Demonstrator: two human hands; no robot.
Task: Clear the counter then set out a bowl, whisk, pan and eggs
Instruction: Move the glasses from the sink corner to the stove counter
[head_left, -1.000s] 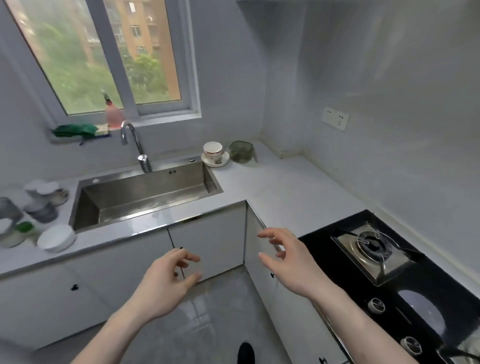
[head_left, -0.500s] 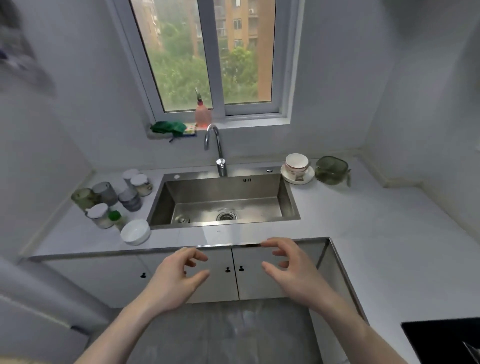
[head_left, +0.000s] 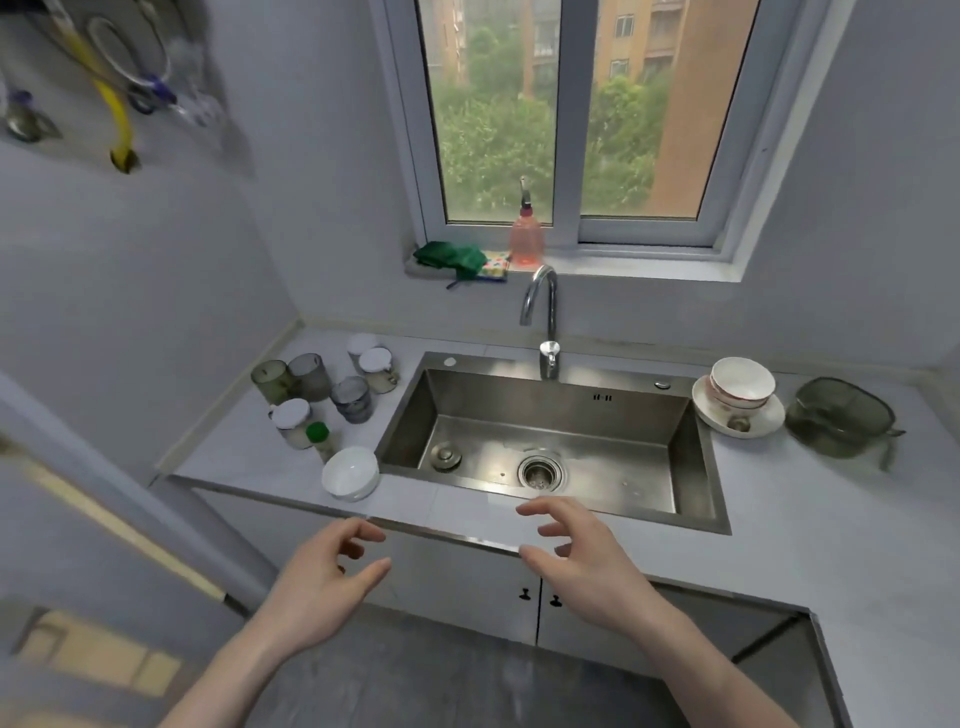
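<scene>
Both hands hovered empty before the counter (head_left: 457, 506) edge, fingers loosely spread and half curled; the left hand (head_left: 324, 582) was nearer the upturned white bowl (head_left: 350, 473), which sat just ahead and slightly left of its fingertips, apart from them; the right hand (head_left: 584, 564) faced the sink (head_left: 550, 441); farther left, jars (head_left: 322, 395) clustered

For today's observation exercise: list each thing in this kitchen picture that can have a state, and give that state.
left hand: open, holding nothing
right hand: open, holding nothing
tap: no water running
sink: empty of dishes, drain unplugged
sink plug: lying loose in basin
white bowl: upside down
stacked bowls: upright on plate
cupboard doors: closed
window: closed
</scene>
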